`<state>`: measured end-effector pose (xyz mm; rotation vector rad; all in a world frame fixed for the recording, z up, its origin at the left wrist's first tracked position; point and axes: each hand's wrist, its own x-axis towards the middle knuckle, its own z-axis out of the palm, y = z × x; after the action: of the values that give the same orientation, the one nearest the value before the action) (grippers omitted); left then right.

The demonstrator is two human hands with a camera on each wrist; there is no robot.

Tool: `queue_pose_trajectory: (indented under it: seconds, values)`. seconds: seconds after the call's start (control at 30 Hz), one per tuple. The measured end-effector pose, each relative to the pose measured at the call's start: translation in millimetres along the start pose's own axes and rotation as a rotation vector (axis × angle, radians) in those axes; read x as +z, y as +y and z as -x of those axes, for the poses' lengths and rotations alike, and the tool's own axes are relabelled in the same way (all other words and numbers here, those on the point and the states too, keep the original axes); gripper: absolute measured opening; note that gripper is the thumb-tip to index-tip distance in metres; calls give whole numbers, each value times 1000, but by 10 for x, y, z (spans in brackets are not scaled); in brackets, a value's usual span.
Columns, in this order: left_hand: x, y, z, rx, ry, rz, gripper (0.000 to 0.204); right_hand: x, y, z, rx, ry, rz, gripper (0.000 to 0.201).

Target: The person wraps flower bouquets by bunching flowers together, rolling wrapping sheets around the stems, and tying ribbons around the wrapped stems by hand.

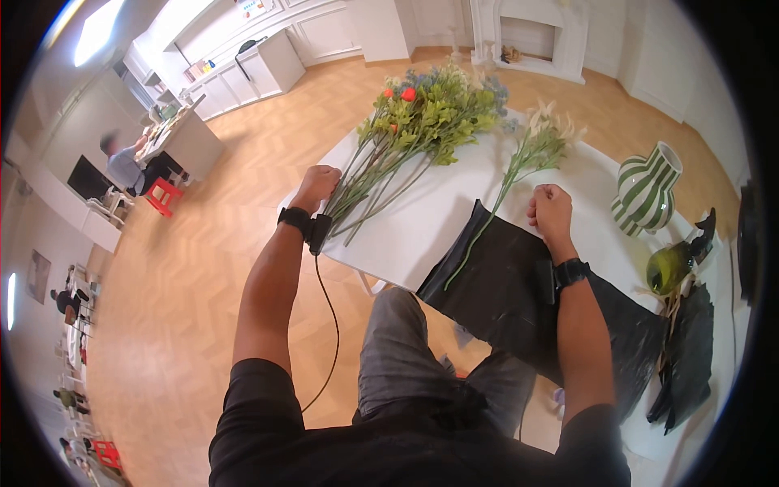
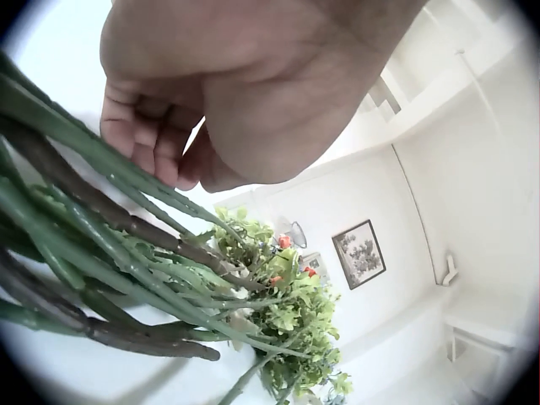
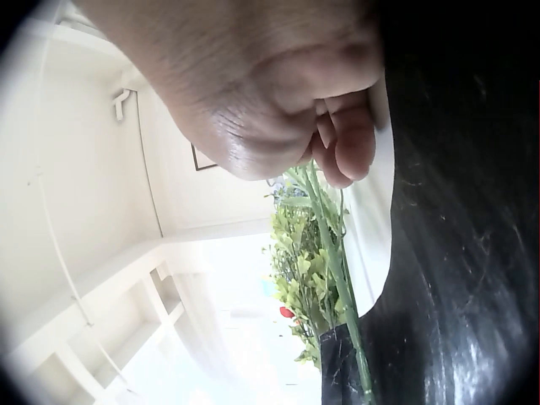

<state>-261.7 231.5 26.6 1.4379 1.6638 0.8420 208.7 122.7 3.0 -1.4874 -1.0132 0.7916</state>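
My left hand (image 1: 319,188) rests on the white table (image 1: 442,183) beside the stem ends of a large bunch of artificial flowers (image 1: 438,114). Its fingers are loosely curled with nothing in them; in the left wrist view the green and brown stems (image 2: 110,253) cross just below the fingertips. To the right, my right hand (image 1: 552,213) lies at the far edge of a black plastic sheet (image 1: 503,280), fingers loosely bent and holding nothing. A single cream flower spray (image 1: 519,158) lies left of it, the lower stem (image 3: 342,283) over the sheet.
A green-and-white striped vase (image 1: 647,188) stands at the table's right. Close by are a green glass vessel (image 1: 669,269) and more black plastic (image 1: 690,349). A cable (image 1: 334,325) hangs from the left wrist. Far left, a person (image 1: 126,166) sits at a counter.
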Motion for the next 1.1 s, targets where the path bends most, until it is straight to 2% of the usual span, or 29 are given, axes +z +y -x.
queue_pose_trajectory:
  seconds: [0.03, 0.1, 0.17, 0.23, 0.37, 0.43, 0.47, 0.53, 0.67, 0.73, 0.77, 0.83, 0.87, 0.93, 0.97, 1.03, 1.1]
  values:
    - [-2, -16, -56, -1, -56, -131, 19, 9, 30, -19, 6, -1, -14, 21]
    - [105, 181, 117, 27, -62, -94, 18, 19, 23, -26, 10, -7, -24, 21]
    - [150, 198, 116, 53, -68, -62, 16, 31, -45, 8, 19, -9, 10, 22]
    - [181, 217, 77, 194, -21, -209, 15, 43, -23, 1, 15, -6, 7, 22]
    - [220, 198, 102, 233, 17, -43, 14, 36, -27, -6, 41, -5, 17, 21]
    - [230, 136, 93, 371, -34, -102, 14, 48, 9, -22, 31, 0, 13, 21]
    - [237, 97, 89, 368, -28, -93, 14, 56, 26, -40, 18, 6, 2, 20]
    - [262, 64, 85, 474, 63, -127, 17, 51, 39, -51, 15, -4, 10, 20]
    - [214, 189, 152, 484, 108, -92, 15, 39, 40, -42, 14, -20, 3, 20]
    - [169, 280, 216, 498, 87, -199, 17, 47, 45, -49, 20, -19, 6, 19]
    - [174, 320, 245, 495, 90, -196, 17, 49, 48, -48, 31, -15, 6, 19]
    - [175, 384, 271, 376, -70, -144, 19, 51, 40, -34, 30, -20, 12, 19]
    - [150, 403, 272, 375, -68, -142, 19, 51, 32, -27, 31, -21, 16, 19]
    - [102, 417, 257, 251, -200, -73, 23, 53, 32, -23, 26, -21, 12, 19]
    - [79, 402, 256, 252, -201, -73, 23, 49, 38, -20, 22, -19, 6, 19]
    - [12, 369, 255, 144, -340, 182, 30, 44, 51, -24, 17, -14, 1, 19]
    - [-87, 330, 257, 117, -377, 179, 32, 42, 61, -22, 14, -11, -6, 19]
